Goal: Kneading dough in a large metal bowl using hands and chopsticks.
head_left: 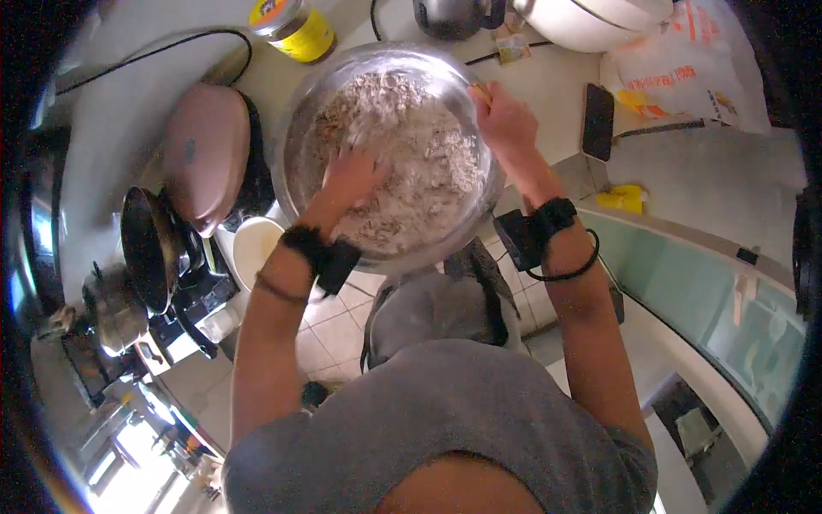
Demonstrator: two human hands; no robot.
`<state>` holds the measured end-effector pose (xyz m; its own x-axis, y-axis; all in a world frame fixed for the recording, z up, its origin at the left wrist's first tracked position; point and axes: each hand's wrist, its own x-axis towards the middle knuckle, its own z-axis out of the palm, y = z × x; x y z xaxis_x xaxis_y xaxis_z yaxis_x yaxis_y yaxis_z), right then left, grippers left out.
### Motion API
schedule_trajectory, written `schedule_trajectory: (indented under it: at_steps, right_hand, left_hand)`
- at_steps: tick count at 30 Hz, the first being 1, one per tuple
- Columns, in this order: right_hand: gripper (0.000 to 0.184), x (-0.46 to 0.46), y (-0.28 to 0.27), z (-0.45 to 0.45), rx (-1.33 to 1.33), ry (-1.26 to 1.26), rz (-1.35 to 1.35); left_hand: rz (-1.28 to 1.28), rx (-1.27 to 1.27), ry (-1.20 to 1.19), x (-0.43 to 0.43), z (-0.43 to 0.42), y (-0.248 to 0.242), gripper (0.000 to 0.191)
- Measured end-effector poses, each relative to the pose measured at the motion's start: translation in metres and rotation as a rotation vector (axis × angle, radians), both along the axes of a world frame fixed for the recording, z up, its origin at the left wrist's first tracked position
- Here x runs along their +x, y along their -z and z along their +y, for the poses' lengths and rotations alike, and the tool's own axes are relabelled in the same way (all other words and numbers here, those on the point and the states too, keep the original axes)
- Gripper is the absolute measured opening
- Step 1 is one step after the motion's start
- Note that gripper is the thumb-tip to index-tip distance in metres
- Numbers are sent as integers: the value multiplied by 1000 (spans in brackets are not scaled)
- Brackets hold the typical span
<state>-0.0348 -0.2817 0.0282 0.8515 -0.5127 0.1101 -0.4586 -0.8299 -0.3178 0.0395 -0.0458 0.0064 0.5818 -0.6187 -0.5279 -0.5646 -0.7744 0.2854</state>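
Observation:
A large metal mixing bowl (292,193) sits in front of me, holding a pale, crumbly, flour-like mixture (417,167) with browner patches toward the far left. Down in the mixture is my left hand (353,173), fingers spread and blurred, their tips partly hidden; I see nothing held in it. My right hand (507,122) grips the bowl's right rim. A small yellowish piece (481,93) shows by its fingers; what it is, I cannot tell. Both wrists wear black straps with dark box-shaped devices.
Behind the bowl stand a yellow-labelled jar (298,38) and a dark kettle-like vessel (453,16). A phone (597,122) and a printed plastic bag (690,70) lie right. Leftward are a pink oval lid or case (209,151), a frying pan (148,250) and a white container (253,250).

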Motion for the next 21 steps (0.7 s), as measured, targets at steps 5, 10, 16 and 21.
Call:
schedule_trajectory:
  at_steps: [5,10,16,21]
  right_hand:
    - [36,-2,5,1,3,-52,-68]
    - [36,4,-2,2,-30,-22,-13]
    - [38,3,2,0,-58,-29,-36]
    - [38,1,7,-2,-80,-36,-111]
  left_hand:
    - [-195,-313,410,-73,20,-3,48]
    - [-82,-100,569,-30,-49,-5,44]
    - [-542,-181,391,14,-13,14,33]
    - [-69,-281,404,-49,30,3,47]
